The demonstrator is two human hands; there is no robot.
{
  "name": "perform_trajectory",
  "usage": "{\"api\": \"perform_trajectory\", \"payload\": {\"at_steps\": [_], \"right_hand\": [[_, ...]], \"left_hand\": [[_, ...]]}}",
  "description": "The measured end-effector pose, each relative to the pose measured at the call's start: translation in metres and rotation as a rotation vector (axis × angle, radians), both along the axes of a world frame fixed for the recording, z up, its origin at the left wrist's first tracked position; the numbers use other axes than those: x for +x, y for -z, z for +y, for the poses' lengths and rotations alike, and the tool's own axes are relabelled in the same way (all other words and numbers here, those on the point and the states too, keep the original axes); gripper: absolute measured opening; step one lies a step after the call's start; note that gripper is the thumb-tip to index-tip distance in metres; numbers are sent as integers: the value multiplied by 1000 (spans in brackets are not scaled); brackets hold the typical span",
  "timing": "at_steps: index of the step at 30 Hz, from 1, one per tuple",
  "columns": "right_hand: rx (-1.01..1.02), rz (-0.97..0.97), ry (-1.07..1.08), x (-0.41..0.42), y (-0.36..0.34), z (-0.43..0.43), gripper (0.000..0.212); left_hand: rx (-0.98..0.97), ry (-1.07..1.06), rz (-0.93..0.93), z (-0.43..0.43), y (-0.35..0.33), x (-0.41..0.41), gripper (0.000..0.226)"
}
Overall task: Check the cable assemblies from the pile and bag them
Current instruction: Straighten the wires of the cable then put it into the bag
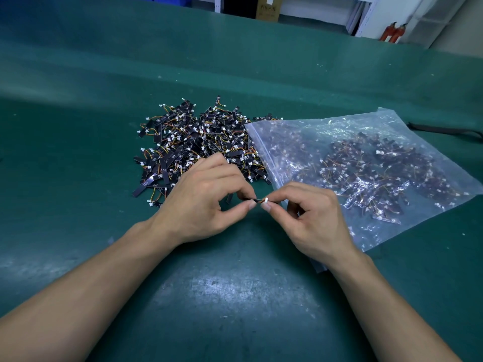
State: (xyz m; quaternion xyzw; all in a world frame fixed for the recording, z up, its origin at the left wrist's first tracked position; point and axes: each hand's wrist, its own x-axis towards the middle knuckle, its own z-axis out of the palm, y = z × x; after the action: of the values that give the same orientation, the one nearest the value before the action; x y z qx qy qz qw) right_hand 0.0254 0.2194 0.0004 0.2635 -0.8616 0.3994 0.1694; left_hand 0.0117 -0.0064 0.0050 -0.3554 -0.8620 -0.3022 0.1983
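Note:
A heap of small cable assemblies (pixel 198 137), black strips with coloured wires and white plugs, lies on the green mat ahead of me. To its right lies a clear zip bag (pixel 366 163) holding several more of them, its mouth toward the heap. Just in front of the heap, my left hand (pixel 206 202) pinches the black end of one cable assembly (pixel 260 200) between thumb and forefinger. My right hand (pixel 311 218) pinches the same piece at its white plug. Both hands hover above the mat, near the bag's front corner.
The green mat (pixel 235 296) covers the whole bench. A dark strap or cable (pixel 444 130) lies at the far right edge. Beyond the bench stand a cardboard box (pixel 269 7), white shelving and red fire extinguishers (pixel 393 31).

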Motion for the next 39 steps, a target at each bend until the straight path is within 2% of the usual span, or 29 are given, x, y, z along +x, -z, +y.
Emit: {"api": "perform_trajectory", "payload": {"at_steps": [13, 32, 39], "right_hand": [[-18, -12, 20, 0, 0, -1, 7], [9, 2, 10, -2, 1, 0, 2], [-10, -12, 30, 1, -2, -2, 8]], "left_hand": [[1, -7, 3, 0, -2, 0, 11], [8, 5, -1, 1, -1, 0, 10], [12, -5, 22, 0, -1, 0, 10]]}}
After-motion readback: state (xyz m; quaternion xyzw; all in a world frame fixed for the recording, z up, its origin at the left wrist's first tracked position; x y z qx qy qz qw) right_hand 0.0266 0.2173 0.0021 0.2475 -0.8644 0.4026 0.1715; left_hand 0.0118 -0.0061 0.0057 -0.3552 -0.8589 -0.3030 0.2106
